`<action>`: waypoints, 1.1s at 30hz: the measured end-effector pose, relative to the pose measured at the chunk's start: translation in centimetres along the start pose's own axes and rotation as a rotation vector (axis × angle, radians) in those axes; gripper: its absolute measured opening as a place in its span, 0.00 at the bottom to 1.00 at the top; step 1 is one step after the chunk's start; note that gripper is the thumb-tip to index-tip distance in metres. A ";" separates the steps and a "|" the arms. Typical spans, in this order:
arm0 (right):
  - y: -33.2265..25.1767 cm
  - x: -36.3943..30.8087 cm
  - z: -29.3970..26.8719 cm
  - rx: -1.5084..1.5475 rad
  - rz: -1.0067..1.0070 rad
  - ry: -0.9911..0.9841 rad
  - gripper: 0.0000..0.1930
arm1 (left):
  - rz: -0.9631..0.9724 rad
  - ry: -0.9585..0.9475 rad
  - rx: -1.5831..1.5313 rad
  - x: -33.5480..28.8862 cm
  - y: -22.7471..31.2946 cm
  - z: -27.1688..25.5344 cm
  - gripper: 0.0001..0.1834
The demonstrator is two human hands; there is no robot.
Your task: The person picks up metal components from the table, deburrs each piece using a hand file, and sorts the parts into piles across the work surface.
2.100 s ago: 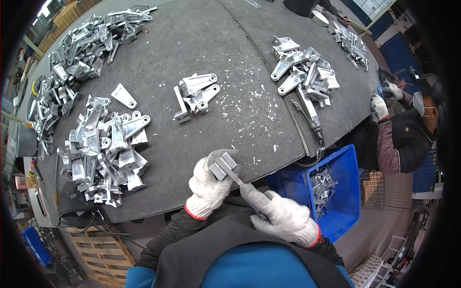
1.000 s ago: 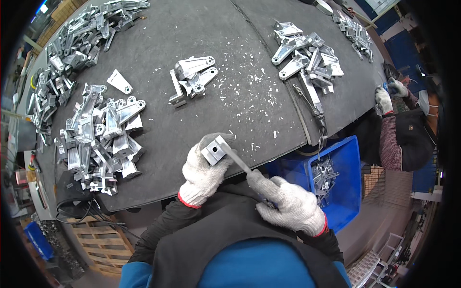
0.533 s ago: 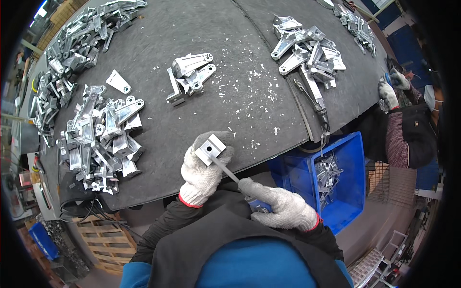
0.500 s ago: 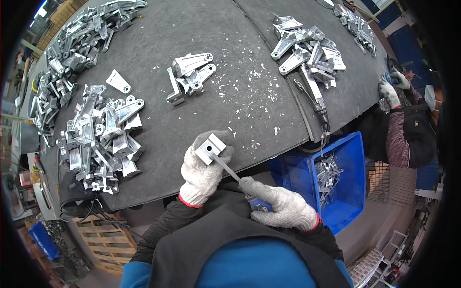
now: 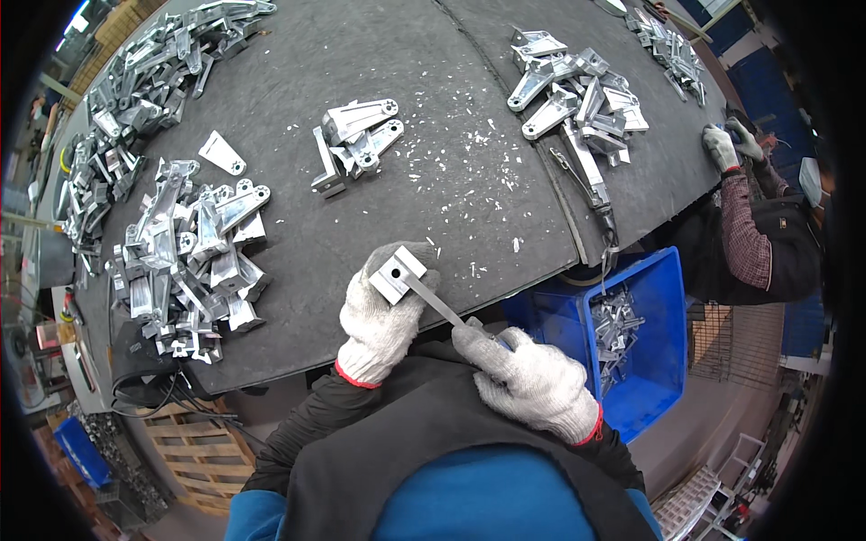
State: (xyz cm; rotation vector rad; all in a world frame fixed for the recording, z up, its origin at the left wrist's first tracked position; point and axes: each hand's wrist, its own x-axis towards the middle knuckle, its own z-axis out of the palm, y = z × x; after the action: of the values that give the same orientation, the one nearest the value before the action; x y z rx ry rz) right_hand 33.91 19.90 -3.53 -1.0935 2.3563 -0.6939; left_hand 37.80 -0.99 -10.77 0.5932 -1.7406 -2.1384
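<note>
My left hand (image 5: 379,316), in a white knit glove with a red cuff, grips a silver metal bracket (image 5: 391,287) whose square end with a round hole faces up. In my gloved right hand (image 5: 537,383) is a flat file (image 5: 437,305), its handle mostly covered by the fingers. The file's tip touches the edge of the bracket's square end. Beyond my hands, a few similar brackets (image 5: 361,135) lie together on the dark table (image 5: 307,234), with pale metal shavings (image 5: 469,180) scattered beside them.
A large heap of brackets (image 5: 189,252) covers the left side, another pile (image 5: 586,99) the far right. A long dark tool (image 5: 595,198) lies by that pile. Below the table edge stands a blue bin (image 5: 663,361) holding metal pieces. A co-worker's gloved hand (image 5: 722,149) is at far right.
The file has shifted slightly on the bracket's edge, and my right hand has rolled so the blue handle is mostly hidden. The co-worker's hands have moved slightly up and left.
</note>
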 end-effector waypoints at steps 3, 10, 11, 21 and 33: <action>0.1 -0.1 0.3 0.008 -0.004 0.046 0.33 | -0.026 -0.009 0.100 0.1 0.1 -0.1 0.21; 0.1 0.1 0.5 -0.262 0.140 0.112 0.29 | 0.028 -0.018 0.103 0.3 -0.2 -0.2 0.21; 0.1 0.0 0.5 -0.285 0.129 0.098 0.30 | 0.035 -0.028 0.121 0.3 -0.1 -0.1 0.21; -0.1 0.1 0.3 -0.380 0.149 0.089 0.30 | -0.063 -0.019 0.179 0.3 -0.4 -0.1 0.22; 3.1 0.5 -0.5 0.610 0.007 -0.349 0.38 | 0.004 0.010 0.037 0.0 -0.3 -0.1 0.21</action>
State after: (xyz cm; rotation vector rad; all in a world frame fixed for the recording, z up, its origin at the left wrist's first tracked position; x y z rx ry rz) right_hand 31.58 21.37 -5.18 -0.8434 1.6855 -1.0329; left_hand 37.85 -0.96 -11.06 0.6084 -1.7778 -2.1021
